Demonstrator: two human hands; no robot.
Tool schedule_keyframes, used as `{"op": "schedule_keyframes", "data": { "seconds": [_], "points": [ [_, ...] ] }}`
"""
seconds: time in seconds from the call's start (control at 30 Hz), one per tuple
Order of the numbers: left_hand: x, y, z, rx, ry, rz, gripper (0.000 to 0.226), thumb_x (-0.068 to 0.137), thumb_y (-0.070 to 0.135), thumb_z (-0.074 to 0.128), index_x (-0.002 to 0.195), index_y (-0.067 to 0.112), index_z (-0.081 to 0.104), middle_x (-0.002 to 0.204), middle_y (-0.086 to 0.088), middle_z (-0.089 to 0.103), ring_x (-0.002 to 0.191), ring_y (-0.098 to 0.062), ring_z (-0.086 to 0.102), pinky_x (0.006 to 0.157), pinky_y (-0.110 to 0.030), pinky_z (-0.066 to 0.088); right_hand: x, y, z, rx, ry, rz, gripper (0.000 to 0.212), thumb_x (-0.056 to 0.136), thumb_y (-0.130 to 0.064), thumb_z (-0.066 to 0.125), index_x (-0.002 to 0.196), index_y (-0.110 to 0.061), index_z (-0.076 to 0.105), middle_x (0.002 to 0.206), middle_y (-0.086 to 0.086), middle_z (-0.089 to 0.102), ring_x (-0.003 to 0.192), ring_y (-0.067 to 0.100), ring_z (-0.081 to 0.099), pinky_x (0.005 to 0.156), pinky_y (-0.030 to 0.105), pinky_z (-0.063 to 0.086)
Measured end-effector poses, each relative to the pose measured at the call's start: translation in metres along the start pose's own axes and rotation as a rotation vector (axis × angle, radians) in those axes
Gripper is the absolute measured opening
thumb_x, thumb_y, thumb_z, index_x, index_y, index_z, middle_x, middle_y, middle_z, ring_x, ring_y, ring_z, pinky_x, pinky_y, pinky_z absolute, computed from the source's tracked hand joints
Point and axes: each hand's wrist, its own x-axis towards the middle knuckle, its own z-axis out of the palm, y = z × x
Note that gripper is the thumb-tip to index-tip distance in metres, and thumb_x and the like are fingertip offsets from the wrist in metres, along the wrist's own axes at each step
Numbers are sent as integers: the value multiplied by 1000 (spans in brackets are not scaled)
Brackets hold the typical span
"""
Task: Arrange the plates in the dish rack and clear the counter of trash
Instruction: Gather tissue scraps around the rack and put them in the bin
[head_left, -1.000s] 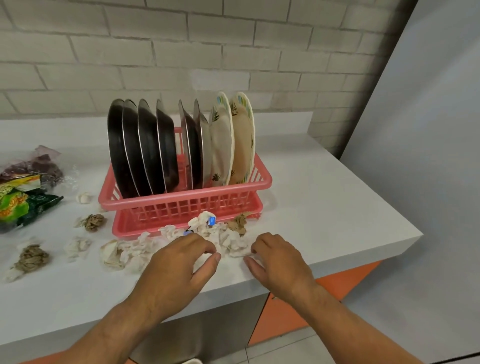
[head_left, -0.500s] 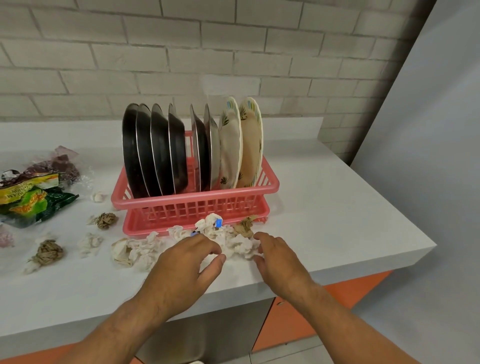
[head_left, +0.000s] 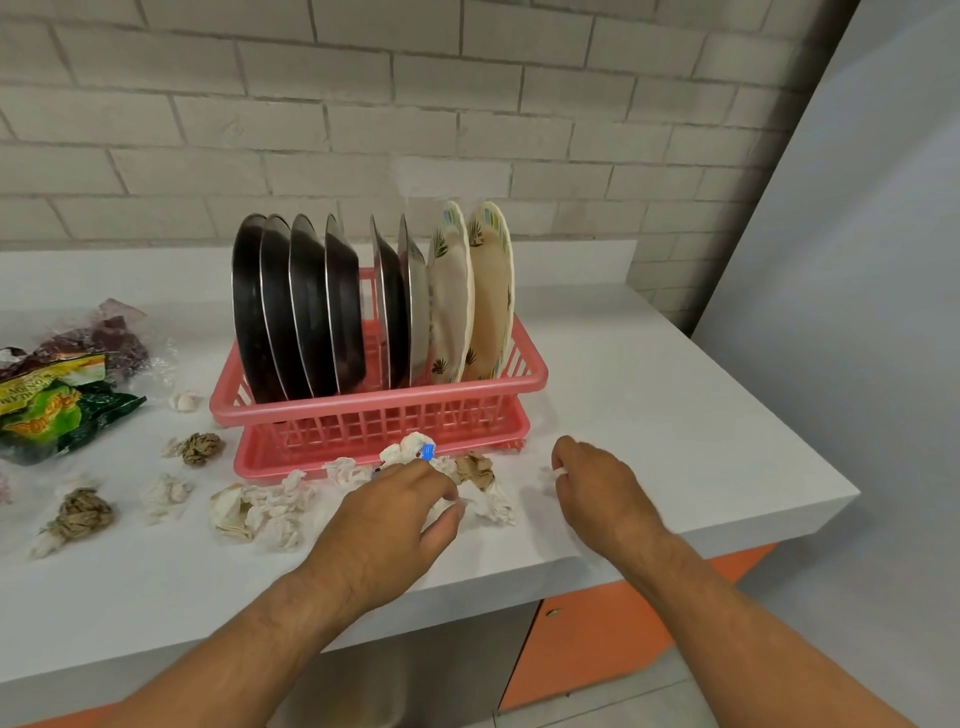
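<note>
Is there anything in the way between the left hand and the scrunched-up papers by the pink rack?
No, nothing visible. The left hand is right at the scrunched-up papers in front of the pink rack.

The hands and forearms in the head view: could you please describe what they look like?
The left hand and the right hand are bare: no gloves, rings or watch show. The left forearm and right forearm are bare too, lightly haired, with no sleeve in view.

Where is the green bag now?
Head view: the green bag lies far left on the counter, left of the rack, a clear wrapper behind it.
</note>
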Motion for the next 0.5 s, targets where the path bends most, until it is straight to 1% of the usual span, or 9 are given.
{"op": "schedule_keyframes", "data": {
  "seconds": [0.07, 0.1, 0.13, 0.2, 0.27, 0.33, 0.4, 0.43, 0.5],
  "points": [
    [4, 3, 3, 26, 10, 14, 33, 97, 46, 40, 120, 30, 57, 122, 16, 55, 109, -4, 48, 89, -19, 42, 0, 7, 9, -69, -46, -16, 33, 96, -6, 40, 125, -21, 45, 111, 5, 58, 90, 19, 53, 72, 27, 45],
    [6, 5, 5, 35, 18, 25, 33, 97, 45, 40, 121, 30, 57, 123, 15, 55, 110, -4, 48, 90, -19, 41, 0, 10, 12, -79, -55, -22, 40, 95, -6, 39, 131, -24, 44, 115, 5, 57, 94, 20, 54, 75, 28, 47],
    [9, 8, 7, 44, 20, 37, 33, 98, 44, 40, 123, 30, 56, 125, 15, 54, 112, -5, 47, 91, -19, 40, 0, 13, 14, -74, -60, -24, 44, 96, -6, 37, 135, -26, 44, 118, 5, 55, 100, 21, 55, 79, 28, 48],
    [17, 12, 13, 99, 12, 88, 35, 97, 40, 42, 127, 27, 54, 127, 11, 53, 115, -9, 46, 96, -24, 39, 1, 19, 18, -38, -68, -27, 44, 98, -9, 33, 136, -25, 47, 123, 5, 53, 108, 22, 53, 88, 28, 46],
    [28, 13, 26, 257, -18, 206, 34, 94, 35, 49, 125, 24, 56, 125, 5, 57, 113, -17, 49, 98, -33, 39, 0, 22, 21, 25, -61, -29, 39, 101, -16, 31, 133, -21, 51, 121, 6, 52, 109, 20, 51, 91, 26, 44],
    [41, 17, 38, 489, -101, 305, 33, 91, 25, 56, 123, 20, 56, 118, -3, 59, 112, -25, 51, 100, -44, 37, -1, 23, 24, 66, -47, -22, 36, 102, -21, 30, 128, -17, 54, 116, 6, 53, 104, 18, 52, 88, 24, 43],
    [52, 23, 48, 659, -186, 350, 37, 90, 13, 57, 127, 14, 52, 118, -9, 58, 118, -33, 45, 108, -54, 25, -2, 23, 28, 94, -34, -16, 33, 101, -23, 30, 117, -14, 58, 107, 3, 53, 96, 16, 51, 83, 24, 43],
    [56, 26, 50, 710, -220, 348, 37, 90, 10, 57, 127, 12, 52, 119, -11, 57, 121, -35, 42, 110, -58, 19, -2, 22, 29, 115, -26, -6, 31, 100, -25, 32, 112, -13, 58, 102, 2, 52, 93, 16, 50, 80, 25, 42],
    [61, 30, 53, 752, -227, 342, 31, 90, 10, 57, 121, 11, 55, 115, -10, 60, 119, -35, 42, 110, -59, 14, -4, 22, 31, 172, 4, 18, 29, 99, -34, 36, 99, -14, 57, 93, -1, 51, 88, 16, 50, 74, 27, 41]
  ]
}}
